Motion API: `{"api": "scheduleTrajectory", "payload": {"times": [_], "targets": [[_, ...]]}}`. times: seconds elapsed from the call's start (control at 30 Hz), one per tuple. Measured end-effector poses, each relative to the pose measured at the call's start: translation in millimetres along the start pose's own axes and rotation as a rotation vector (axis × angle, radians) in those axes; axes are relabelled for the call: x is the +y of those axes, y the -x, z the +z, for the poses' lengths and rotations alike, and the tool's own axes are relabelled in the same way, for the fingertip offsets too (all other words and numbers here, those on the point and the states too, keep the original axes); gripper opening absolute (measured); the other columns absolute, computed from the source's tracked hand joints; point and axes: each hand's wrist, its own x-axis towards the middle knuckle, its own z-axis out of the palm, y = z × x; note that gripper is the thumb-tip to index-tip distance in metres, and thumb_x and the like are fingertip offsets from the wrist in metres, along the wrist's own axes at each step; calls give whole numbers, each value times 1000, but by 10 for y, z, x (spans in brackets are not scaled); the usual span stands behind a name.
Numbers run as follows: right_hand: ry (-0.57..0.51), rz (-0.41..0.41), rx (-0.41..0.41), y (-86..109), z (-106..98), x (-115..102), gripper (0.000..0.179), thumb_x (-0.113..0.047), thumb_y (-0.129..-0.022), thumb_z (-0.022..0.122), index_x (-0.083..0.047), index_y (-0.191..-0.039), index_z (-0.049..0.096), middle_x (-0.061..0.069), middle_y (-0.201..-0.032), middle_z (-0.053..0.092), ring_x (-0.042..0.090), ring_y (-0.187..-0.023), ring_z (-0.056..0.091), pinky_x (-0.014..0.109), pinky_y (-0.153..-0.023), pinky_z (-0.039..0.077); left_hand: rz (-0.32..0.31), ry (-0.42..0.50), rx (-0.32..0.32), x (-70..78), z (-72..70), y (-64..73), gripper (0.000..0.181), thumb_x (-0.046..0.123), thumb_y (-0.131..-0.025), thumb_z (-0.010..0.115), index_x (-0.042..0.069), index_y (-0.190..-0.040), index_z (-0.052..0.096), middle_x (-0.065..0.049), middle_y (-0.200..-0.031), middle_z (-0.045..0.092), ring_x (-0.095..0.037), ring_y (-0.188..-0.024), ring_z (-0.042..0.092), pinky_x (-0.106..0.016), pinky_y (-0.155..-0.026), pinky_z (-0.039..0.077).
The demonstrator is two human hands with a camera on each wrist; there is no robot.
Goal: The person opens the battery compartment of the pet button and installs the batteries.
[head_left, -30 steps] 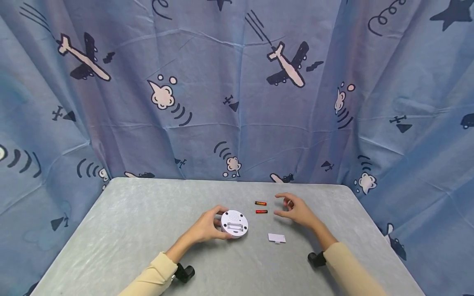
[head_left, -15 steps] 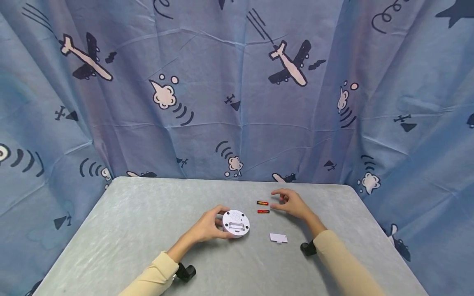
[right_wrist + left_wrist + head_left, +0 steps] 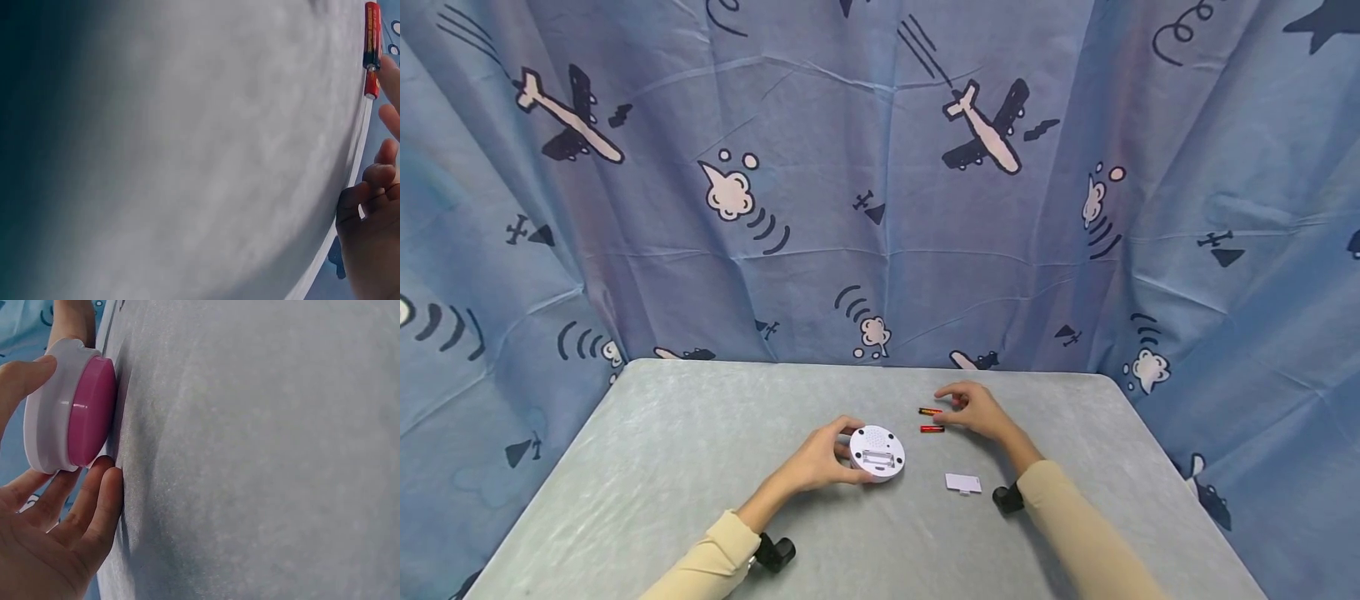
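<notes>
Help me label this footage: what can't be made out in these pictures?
Head view: print on the nearer battery, too small.
Head view: whether the right hand touches the farther battery; its thumb overlaps it.
Head view: the device's pink lower part, hidden under its white top.
Right wrist view: part of that hand, beyond the edge.

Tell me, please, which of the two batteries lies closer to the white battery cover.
It is the near battery, on the wearer's side of the pair; the far battery lies beyond it, farther from the battery cover.
</notes>
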Motion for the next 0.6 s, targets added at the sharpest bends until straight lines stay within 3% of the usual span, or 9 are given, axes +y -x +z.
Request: {"api": "scheduleTrajectory", "payload": {"times": [0.33,0.6], "targets": [[38,5,-12,-71,85,-69,24,-15,-78,90,-5,-97,79,2,-81,59,17,-75,50,32,-66,41,-7,-11,-6,8,-3,2,73,13,-73,93,-5,-132,54,-13,-117,64,-15,-89,69,-37,-79,55],[33,5,11,-67,112,-81,8,-8,-82,86,-10,-85,78,-2,-77,55,15,-71,49,30,-64,39,-7,-9,0,19,-2,2,72,11,-72,93,-4,-131,55,-14,-118,63,-19,-90,69,-41,-80,55]]}}
